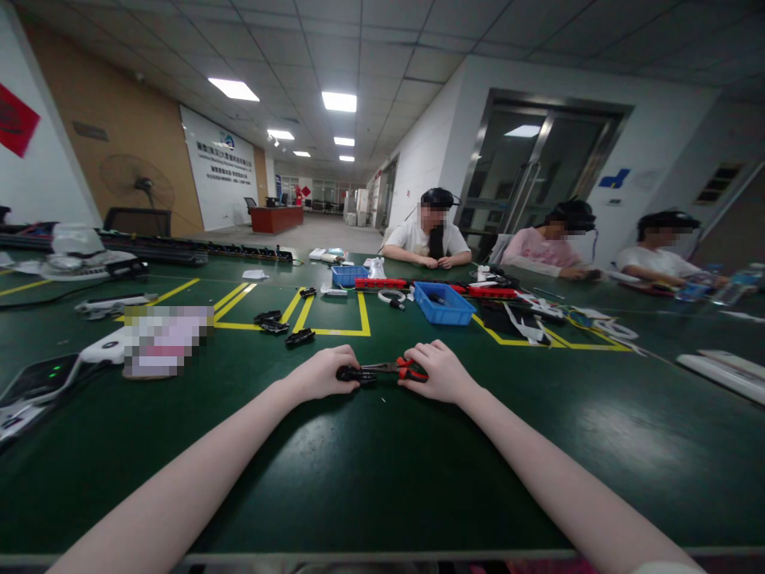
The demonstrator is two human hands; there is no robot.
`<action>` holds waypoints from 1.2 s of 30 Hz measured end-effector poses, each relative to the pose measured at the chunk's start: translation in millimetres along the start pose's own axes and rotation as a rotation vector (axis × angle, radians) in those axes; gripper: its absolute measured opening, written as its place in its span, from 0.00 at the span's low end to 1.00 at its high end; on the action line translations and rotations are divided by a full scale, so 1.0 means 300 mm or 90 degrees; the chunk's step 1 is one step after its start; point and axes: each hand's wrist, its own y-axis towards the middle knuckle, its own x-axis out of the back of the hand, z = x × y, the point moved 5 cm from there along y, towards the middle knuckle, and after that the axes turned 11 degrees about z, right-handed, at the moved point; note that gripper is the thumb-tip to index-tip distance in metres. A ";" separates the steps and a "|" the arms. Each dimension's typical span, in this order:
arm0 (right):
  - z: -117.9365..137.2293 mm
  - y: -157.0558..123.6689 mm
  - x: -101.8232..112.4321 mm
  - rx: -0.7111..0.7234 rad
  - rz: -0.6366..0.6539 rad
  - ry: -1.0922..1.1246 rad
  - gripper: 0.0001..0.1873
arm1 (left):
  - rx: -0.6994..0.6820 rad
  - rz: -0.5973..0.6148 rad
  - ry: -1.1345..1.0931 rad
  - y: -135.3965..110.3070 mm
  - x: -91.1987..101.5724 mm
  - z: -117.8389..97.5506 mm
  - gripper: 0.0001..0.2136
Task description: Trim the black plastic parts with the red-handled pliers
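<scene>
My left hand is closed on a small black plastic part, just above the green table. Closed round the red handles of needle-nose pliers is my right hand. The pliers' metal jaws point left and reach the black part; whether they grip it I cannot tell. Several similar black parts lie beyond my left hand, near yellow tape lines. A tiny pale scrap rests on the table between my hands.
Blue bins and red-and-black strips stand ahead. A phone-like object and a white device with cable lie left. Three people sit across the table. Clear bottles and a white case are at right.
</scene>
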 end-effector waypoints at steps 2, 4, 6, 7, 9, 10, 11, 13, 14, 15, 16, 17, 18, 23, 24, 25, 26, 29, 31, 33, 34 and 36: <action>0.001 -0.001 0.001 0.000 -0.001 0.002 0.22 | 0.009 -0.007 -0.009 -0.002 -0.002 -0.004 0.09; 0.002 -0.001 0.002 0.001 -0.003 0.004 0.22 | 0.018 -0.013 -0.018 -0.006 -0.004 -0.009 0.11; 0.003 -0.002 0.003 0.001 -0.004 0.006 0.22 | 0.024 -0.012 -0.019 -0.009 -0.007 -0.016 0.13; 0.004 -0.003 0.003 0.001 -0.005 0.007 0.22 | 0.025 -0.008 -0.017 -0.011 -0.009 -0.020 0.14; 0.004 -0.003 0.003 0.001 -0.004 0.010 0.21 | 0.026 0.003 -0.013 -0.013 -0.012 -0.025 0.15; 0.005 -0.003 0.002 0.000 -0.003 0.012 0.21 | 0.025 0.008 -0.011 -0.014 -0.013 -0.026 0.15; 0.005 -0.004 0.002 0.000 -0.002 0.013 0.21 | 0.026 0.010 -0.007 -0.015 -0.013 -0.027 0.15; 0.006 -0.004 0.003 -0.001 0.003 0.016 0.21 | 0.029 0.010 0.008 -0.015 -0.013 -0.027 0.14; 0.006 -0.004 0.003 -0.003 0.005 0.018 0.21 | 0.031 0.008 0.017 -0.015 -0.012 -0.026 0.13; 0.007 -0.004 0.004 -0.004 0.007 0.019 0.21 | 0.033 0.007 0.026 -0.015 -0.012 -0.025 0.13; 0.007 -0.004 0.005 -0.006 0.009 0.021 0.21 | 0.033 0.008 0.034 -0.014 -0.013 -0.024 0.13; 0.007 -0.004 0.006 -0.008 0.010 0.024 0.21 | 0.032 0.009 0.042 -0.014 -0.013 -0.024 0.12; 0.007 -0.003 0.007 -0.010 0.012 0.027 0.21 | 0.030 0.009 0.048 -0.014 -0.014 -0.023 0.12; 0.008 -0.002 0.009 -0.023 0.021 0.048 0.21 | 0.016 0.007 0.069 -0.014 -0.016 -0.022 0.13; 0.008 -0.002 0.009 -0.028 0.022 0.053 0.21 | 0.014 0.007 0.072 -0.015 -0.016 -0.021 0.13; 0.010 -0.002 0.010 -0.033 0.022 0.060 0.20 | 0.012 0.007 0.075 -0.015 -0.017 -0.020 0.14; 0.011 -0.002 0.010 -0.038 0.023 0.067 0.20 | 0.012 0.006 0.077 -0.016 -0.017 -0.019 0.14; 0.019 -0.002 0.012 -0.052 0.025 0.085 0.20 | 0.012 0.009 0.079 -0.017 -0.015 -0.016 0.15; 0.024 -0.001 0.012 -0.059 0.027 0.093 0.20 | 0.010 0.011 0.074 -0.017 -0.014 -0.013 0.15; 0.027 0.001 0.012 -0.065 0.030 0.095 0.20 | 0.009 0.008 0.063 -0.016 -0.012 -0.008 0.15; 0.029 0.002 0.012 -0.067 0.032 0.093 0.20 | 0.008 0.004 0.056 -0.015 -0.012 -0.005 0.15; 0.031 0.004 0.013 -0.066 0.036 0.084 0.20 | 0.009 -0.005 0.039 -0.013 -0.012 0.001 0.16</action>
